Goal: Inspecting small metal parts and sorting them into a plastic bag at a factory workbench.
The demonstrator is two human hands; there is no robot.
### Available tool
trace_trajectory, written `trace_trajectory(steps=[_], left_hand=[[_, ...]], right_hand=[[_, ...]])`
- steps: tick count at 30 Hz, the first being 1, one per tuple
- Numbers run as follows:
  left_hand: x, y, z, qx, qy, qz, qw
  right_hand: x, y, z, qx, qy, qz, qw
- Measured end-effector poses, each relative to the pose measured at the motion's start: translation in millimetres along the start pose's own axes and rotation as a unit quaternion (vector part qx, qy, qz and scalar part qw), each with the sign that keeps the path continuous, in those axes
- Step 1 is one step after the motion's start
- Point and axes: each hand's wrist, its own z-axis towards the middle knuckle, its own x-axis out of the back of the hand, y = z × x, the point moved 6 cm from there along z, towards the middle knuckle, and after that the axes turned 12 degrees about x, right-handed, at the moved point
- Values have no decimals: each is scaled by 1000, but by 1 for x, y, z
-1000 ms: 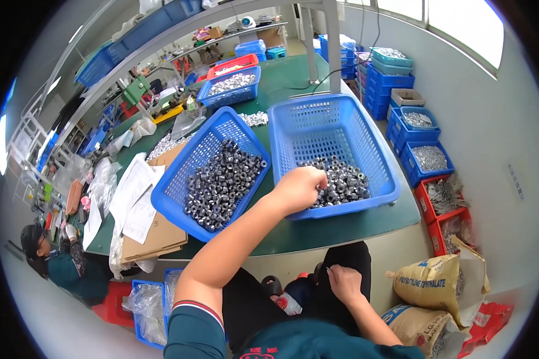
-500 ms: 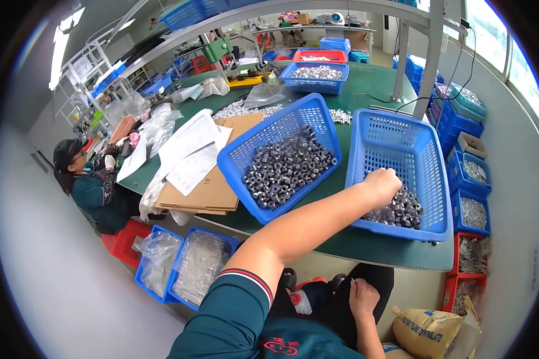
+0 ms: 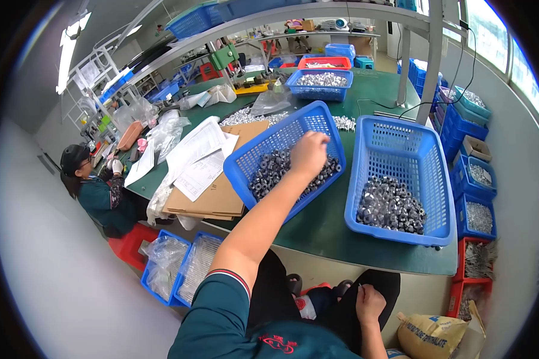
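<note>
My left hand (image 3: 309,157) is over the left blue basket (image 3: 241,173), its fingers curled together; what they hold, if anything, is hidden. Small dark metal parts with round holes, like nuts or bushings (image 3: 270,173), fill the bottom of this tilted basket. In the right blue basket (image 3: 371,228), a pile of similar metal parts (image 3: 392,206) lies toward the near end. My right hand (image 3: 370,304) rests by my thigh, closed on a small, thin, whitish thing (image 3: 360,288) whose tip shows above the fingers.
Papers (image 3: 194,158) lie on flat cardboard (image 3: 206,200) left of the baskets. Loose shiny parts (image 3: 345,123) and another filled blue basket (image 3: 320,93) are farther back. A metal post (image 3: 432,66) rises behind. A person (image 3: 105,191) works at the left.
My left hand has moved from the right basket to above the left one, uncovering the right pile. My right hand stays by my thigh. The view has shifted slightly.
</note>
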Motion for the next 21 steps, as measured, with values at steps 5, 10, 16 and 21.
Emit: trace_trajectory(steps=[5, 10, 16, 21], left_hand=[[-2, -55, 2, 67, -47, 107, 991], [-18, -46, 6, 41, -121, 197, 972], [-27, -48, 8, 45, -104, 161, 980], [-26, -53, -2, -3, -73, 148, 986]], right_hand=[[-12, -2, 3, 2, -20, -8, 1000], [-17, -3, 2, 4, -24, -28, 999], [-15, 2, -5, -1, -29, -36, 999], [-15, 1, -2, -3, -34, -36, 999]])
